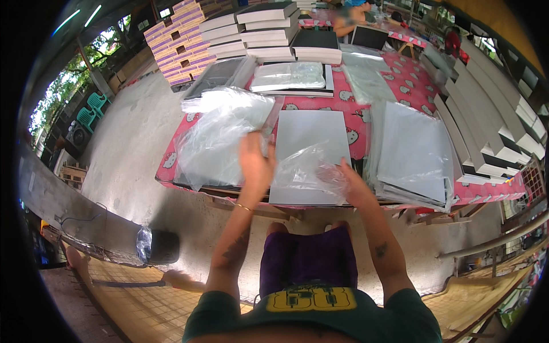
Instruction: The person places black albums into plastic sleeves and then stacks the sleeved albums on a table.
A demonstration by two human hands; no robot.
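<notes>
At the near side of the pink patterned surface (414, 86): both hands are low over the flat goods, elbows wide and forearms slanting inward
Left hand: (257, 163) back upward, fingers bent and slightly blurred, beside the right edge of the loose clear bags (211, 137); whether it pinches any film, I cannot tell
Left wrist: roughly in line with the forearm, a thin bracelet (244, 207) just below it
Right hand: (353, 184) turned inward, thumb uppermost, fingers reaching left and partly seen through crumpled clear film (303, 171); how firmly they close on it, I cannot tell
White panel: (311, 128) flat between the hands, its lower part under the crumpled film, its upper part bare
Right of the right hand: a stack of white sheets in clear wrap (414, 143), slightly fanned
Beyond the panel: a clear-wrapped bundle (291, 76) on a dark-and-white flat piece, with piled thick black-and-white blocks (269, 28) behind
Far right: more thick blocks (486, 108) in long rows
</notes>
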